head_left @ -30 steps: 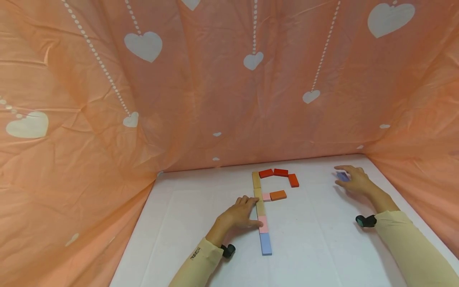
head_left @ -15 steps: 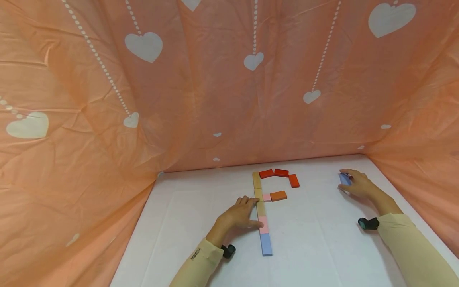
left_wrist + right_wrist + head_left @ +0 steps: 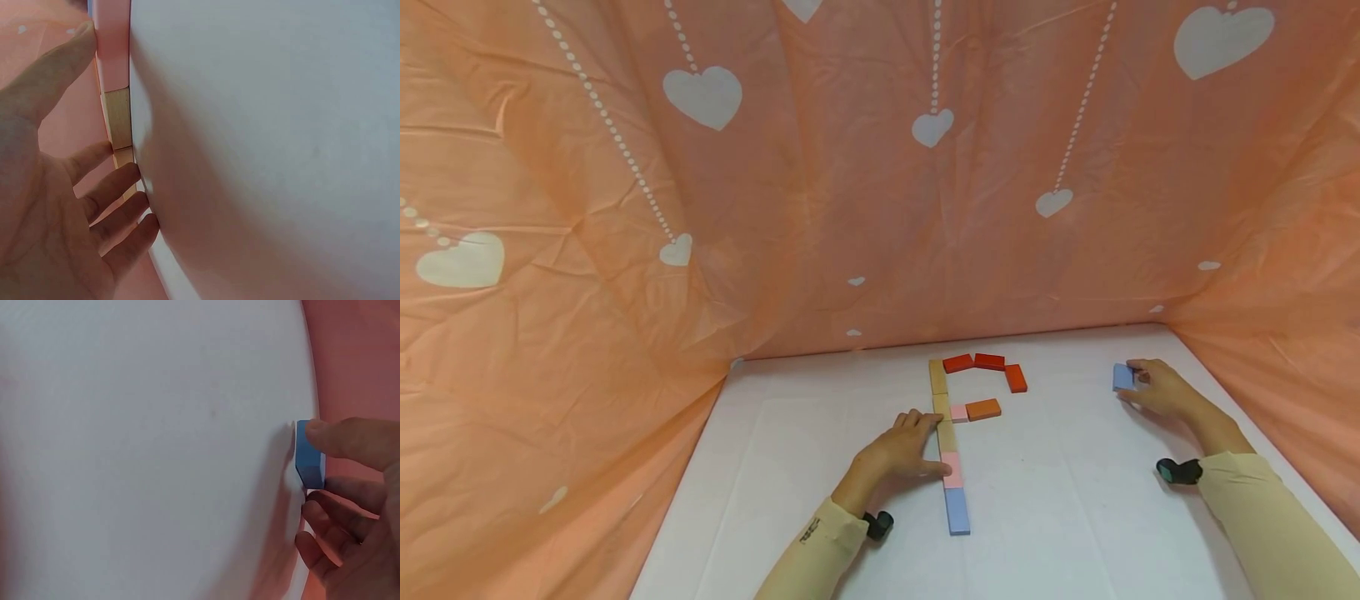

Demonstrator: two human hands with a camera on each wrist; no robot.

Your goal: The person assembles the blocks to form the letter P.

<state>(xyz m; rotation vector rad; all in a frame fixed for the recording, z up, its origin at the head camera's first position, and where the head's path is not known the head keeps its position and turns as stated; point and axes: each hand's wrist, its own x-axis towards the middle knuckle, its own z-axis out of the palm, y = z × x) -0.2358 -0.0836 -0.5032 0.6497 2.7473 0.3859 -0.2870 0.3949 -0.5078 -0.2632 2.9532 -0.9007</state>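
My left hand (image 3: 898,446) rests along a column of flat blocks, fingers extended and apart. Its thumb touches the pink block (image 3: 951,470), also seen in the left wrist view (image 3: 112,44), and its index finger touches a wood-coloured block (image 3: 942,407). A blue block (image 3: 957,511) ends the column nearest me. At the far right, my right hand (image 3: 1157,387) pinches another blue block (image 3: 1123,377) between thumb and index finger. That block lies low at the tabletop; in the right wrist view the thumb covers one end of it (image 3: 308,453).
Right of the column, several red blocks (image 3: 989,362) curve round from its far end. A small pink block (image 3: 958,413) and an orange block (image 3: 983,409) branch off lower down. A peach curtain (image 3: 850,208) stands behind the white table (image 3: 820,392).
My right hand has shifted slightly right and nearer me. The blue block there has turned flatter and shows more of its top. My left hand and the block column stay put.
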